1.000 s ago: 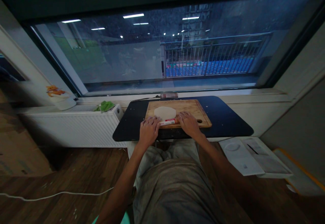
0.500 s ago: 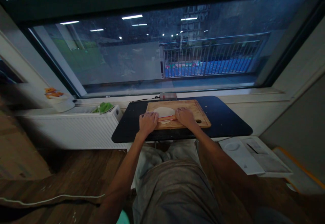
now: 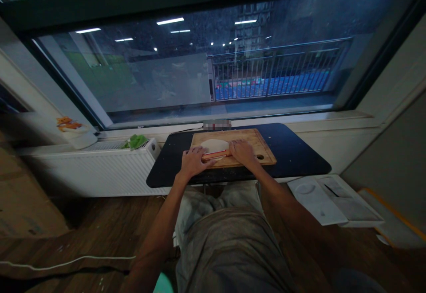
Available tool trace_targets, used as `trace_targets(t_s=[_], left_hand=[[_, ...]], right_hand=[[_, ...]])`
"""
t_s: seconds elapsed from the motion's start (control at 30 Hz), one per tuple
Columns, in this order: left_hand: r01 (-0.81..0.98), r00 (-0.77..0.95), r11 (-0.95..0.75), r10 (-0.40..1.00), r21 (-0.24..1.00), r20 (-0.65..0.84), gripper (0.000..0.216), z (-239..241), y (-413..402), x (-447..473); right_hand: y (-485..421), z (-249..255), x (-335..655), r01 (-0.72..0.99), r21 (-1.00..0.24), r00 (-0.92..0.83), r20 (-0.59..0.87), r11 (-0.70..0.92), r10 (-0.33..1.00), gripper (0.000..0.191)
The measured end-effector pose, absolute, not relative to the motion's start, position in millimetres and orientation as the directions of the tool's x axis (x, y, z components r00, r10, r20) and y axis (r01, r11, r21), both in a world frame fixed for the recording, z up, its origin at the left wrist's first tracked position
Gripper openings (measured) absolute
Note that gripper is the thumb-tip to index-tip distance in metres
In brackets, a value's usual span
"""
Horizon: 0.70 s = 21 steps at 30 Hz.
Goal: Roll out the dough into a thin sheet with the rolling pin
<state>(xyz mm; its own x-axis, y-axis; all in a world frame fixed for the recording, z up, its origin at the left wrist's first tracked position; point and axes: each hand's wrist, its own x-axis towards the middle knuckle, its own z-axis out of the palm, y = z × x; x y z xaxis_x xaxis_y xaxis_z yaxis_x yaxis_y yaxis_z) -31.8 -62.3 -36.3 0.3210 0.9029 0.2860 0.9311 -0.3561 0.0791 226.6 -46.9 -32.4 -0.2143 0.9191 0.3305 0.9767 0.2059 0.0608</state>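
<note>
A flat round of pale dough (image 3: 215, 145) lies on a wooden cutting board (image 3: 256, 141). Across its near part rests a rolling pin (image 3: 218, 154), its ends covered by my hands. My left hand (image 3: 193, 162) is closed over the left end, with its thumb stretched along the near side by the dough's edge. Around the right end my right hand (image 3: 242, 151) is wrapped, knuckles up. Part of the dough shows on the near side of the pin.
The board sits on a black table (image 3: 296, 155) below a wide window (image 3: 213, 62). To the left are a white radiator (image 3: 100, 169) with green leaves (image 3: 136, 141) on it and a cardboard box (image 3: 26, 195). An open white box (image 3: 346, 200) stands at the lower right.
My left thumb has stretched out to the right along the near side of the rolling pin. The right hand keeps its place on the pin. The view has shifted slightly.
</note>
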Motion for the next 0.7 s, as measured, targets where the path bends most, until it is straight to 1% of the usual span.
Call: trace_targets(t_s=[0.13,0.27,0.43,0.7], left_hand=[[0.938,0.303,-0.338,0.906,0.074,0.295,0.062,-37,-62,-29],[0.949,0.269,-0.306,0.912,0.077,0.311,0.062,-37,-63,-25],[0.963,0.223,-0.259,0.919,0.073,0.324,0.061,-36,-67,-19],[0.965,0.224,-0.254,0.926,0.064,0.305,0.062,-33,-69,-17]], right_hand=[[-46,-32,226,0.971,0.067,-0.237,0.321,0.228,0.917,0.051],[-46,-32,225,0.979,0.030,-0.200,0.316,0.201,0.928,0.052],[-49,-31,224,0.984,0.025,-0.175,0.318,0.176,0.932,0.051],[-51,-29,225,0.977,0.032,-0.210,0.319,0.211,0.924,0.050]])
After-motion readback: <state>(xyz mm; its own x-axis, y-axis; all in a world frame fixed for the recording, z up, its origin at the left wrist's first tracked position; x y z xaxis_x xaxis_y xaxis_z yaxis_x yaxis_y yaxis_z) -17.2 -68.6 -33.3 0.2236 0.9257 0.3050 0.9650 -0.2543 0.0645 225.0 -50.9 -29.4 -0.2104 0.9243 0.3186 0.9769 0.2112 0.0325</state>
